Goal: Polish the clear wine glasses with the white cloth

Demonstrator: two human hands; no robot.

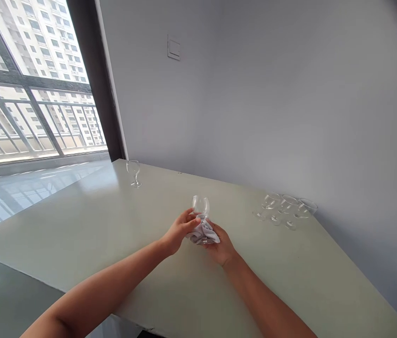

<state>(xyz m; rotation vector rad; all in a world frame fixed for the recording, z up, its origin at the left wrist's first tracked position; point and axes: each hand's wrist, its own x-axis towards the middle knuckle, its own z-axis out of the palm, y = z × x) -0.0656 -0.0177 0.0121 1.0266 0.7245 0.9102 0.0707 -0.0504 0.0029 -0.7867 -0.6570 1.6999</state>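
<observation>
A clear stemmed glass [201, 205] is held upright over the middle of the table, its bowl pointing away from me. My left hand [180, 229] is closed on the glass from the left, thumb lying near the stem below the bowl. From the right, my right hand [222, 245] grips a whitish cloth [203, 233] that is bunched around the stem and foot. The foot shows only in part beneath the cloth. Some fingers of both hands are hidden behind the glass and cloth.
One stemmed glass [135, 173] stands at the table's far left corner. Three more glasses [289, 204] stand close together at the right, by the wall. The pale table [89, 234] meets the grey wall behind; a window [36, 84] is at the left.
</observation>
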